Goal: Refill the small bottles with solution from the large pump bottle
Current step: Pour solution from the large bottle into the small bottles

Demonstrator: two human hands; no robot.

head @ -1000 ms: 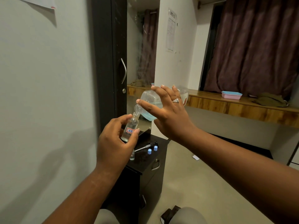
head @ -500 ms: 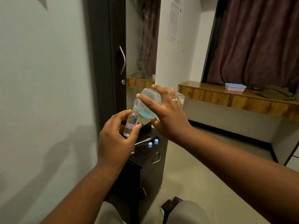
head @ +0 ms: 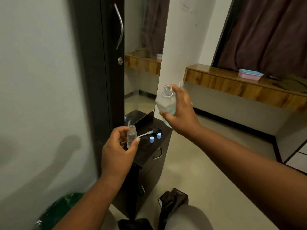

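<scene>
Two clear bottles in the air, one per hand, both uncapped.

Left hand [head: 116,151]: fingers and thumb wrapped round the small bottle [head: 131,136] at its lower body, mouth up, roughly upright, held above the near left corner of the dark cabinet top [head: 146,146]. Label partly hidden by the thumb. How full it is cannot be read. Judged light, rigid plastic, narrow neck; easily tipped if set down carelessly. The mid-body pinch looks right, since it leaves the mouth free.

Cabinet top, just right of the small bottle: the removed pump head with its white dip tube [head: 146,133] lies flat. Beside it, two blue caps [head: 151,139], standing close together, apart from either hand.

Right hand [head: 179,113]: clamped over the side of the large bottle [head: 165,101], open neck pointing up and slightly toward the left. A shallow pale-blue pool of solution sits low in it, near the palm. The two bottle mouths are well apart; nothing is pouring.

Handling judgement, large bottle: thin-walled, likely to flex under squeeze, and a wet surface would be slippery. Mostly empty, so light, but liquid will shift on tilting. Best held round the broad body, as now, not the neck.

Spill risk: wide mouth onto narrow neck, no funnel visible.
</scene>
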